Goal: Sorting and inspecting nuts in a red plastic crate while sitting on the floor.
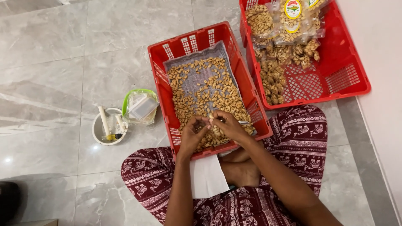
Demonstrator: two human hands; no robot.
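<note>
Both hands meet over the near edge of the red crate (197,42). The left hand (193,136) and right hand (228,124) pinch 1 nut (210,120) between them; loose nuts (205,90) lie just beyond. A slipped pinch could flick it onto the floor (63,62).

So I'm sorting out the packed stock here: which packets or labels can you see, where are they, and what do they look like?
Clear packets of nuts: stacked in the far right red crate, see-through, tan contents.
Round labels: on the topmost packets at the crate's far end, yellow with a red rim and green centre.
Clear plastic bag: on the floor left of the near red crate, green-rimmed, pale contents.
No signs or screens.
</note>
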